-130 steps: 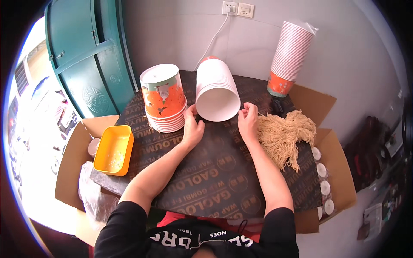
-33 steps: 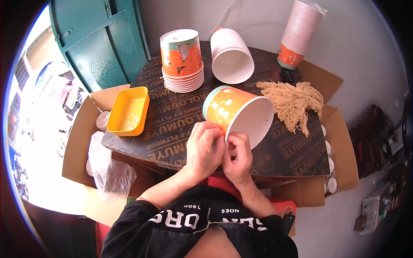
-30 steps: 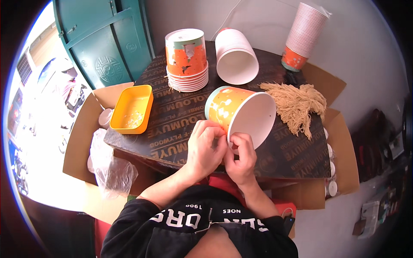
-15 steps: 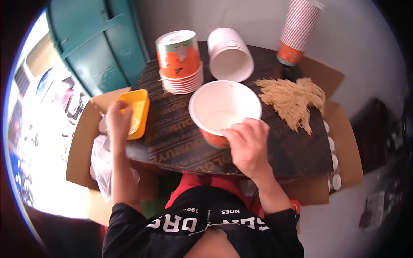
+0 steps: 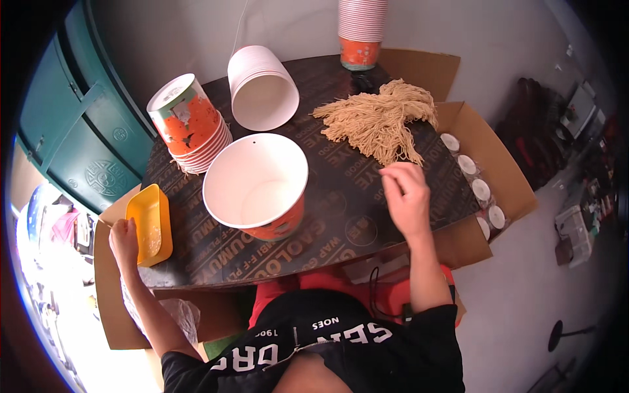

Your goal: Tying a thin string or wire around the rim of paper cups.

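A large white paper bucket (image 5: 255, 187) with an orange outside stands upright on the dark table, a small hole near its far rim. Neither hand touches it. My right hand (image 5: 407, 196) is at the near end of a bundle of tan strings (image 5: 380, 121); its fingers are curled closed, and whether a strand is between them cannot be made out. At the left rim of a yellow tray (image 5: 149, 226) is my left hand (image 5: 123, 241), fingers bent together, their tips partly hidden. Small pale bits lie in the tray.
Behind the bucket are an upside-down stack of orange buckets (image 5: 190, 124) and a stack lying on its side (image 5: 262, 92). A tall stack (image 5: 361, 36) stands at the back. Cardboard boxes flank the table; the right one holds several white rolls (image 5: 481, 190).
My right hand has let go of the bucket's rim and moved right to the strings. My left hand is lower beside the tray. The whole view has shifted and turned.
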Motion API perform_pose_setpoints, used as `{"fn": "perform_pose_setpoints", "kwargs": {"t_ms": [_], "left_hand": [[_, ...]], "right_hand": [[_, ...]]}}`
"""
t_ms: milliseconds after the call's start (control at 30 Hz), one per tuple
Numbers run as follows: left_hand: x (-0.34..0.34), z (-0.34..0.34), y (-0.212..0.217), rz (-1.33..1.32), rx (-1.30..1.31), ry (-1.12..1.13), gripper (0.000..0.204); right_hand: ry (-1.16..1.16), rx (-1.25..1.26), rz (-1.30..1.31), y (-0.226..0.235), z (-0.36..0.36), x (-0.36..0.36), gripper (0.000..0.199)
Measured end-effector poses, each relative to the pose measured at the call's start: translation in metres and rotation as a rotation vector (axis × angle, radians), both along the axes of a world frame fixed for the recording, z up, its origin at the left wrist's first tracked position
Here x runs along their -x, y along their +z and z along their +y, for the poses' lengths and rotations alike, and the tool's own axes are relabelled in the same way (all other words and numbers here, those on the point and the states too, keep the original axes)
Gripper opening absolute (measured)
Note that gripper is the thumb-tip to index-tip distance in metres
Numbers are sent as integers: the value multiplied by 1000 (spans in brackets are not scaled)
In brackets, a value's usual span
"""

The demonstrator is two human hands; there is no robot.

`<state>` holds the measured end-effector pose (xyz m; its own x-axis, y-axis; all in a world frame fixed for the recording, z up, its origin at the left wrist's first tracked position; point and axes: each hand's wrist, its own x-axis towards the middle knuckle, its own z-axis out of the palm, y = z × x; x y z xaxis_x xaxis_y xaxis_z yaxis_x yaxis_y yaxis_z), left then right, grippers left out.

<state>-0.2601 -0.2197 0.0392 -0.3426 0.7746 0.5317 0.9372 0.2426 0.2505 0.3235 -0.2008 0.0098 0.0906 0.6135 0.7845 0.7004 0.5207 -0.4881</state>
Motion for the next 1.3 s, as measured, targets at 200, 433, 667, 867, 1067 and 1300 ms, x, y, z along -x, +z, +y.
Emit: {"fn": "perform_pose_setpoints", "kwargs": {"t_ms": [200, 433, 667, 867, 1067, 1300], "left_hand": [[-47, -8, 27, -116, -166, -38, 25], [-103, -17, 50, -135, -253, -204, 15], [-141, -19, 52, -205, -244, -448, 6], [-148, -19, 50, -238, -242, -479, 6], [-147, -13, 46, -277, -236, -500, 7], [-148, -16, 50, -273, -246, -514, 8]], "right_hand": [[-194, 240, 78, -11, 39, -76, 6], [-277, 342, -40, -25, 120, -122, 22], [-375, 393, -352, -33, 132, -111, 26], [322, 892, 998, 10, 105, -130, 14], [474, 1101, 928, 6, 63, -200, 13], [-100, 1027, 379, 22, 37, -194, 18]]}}
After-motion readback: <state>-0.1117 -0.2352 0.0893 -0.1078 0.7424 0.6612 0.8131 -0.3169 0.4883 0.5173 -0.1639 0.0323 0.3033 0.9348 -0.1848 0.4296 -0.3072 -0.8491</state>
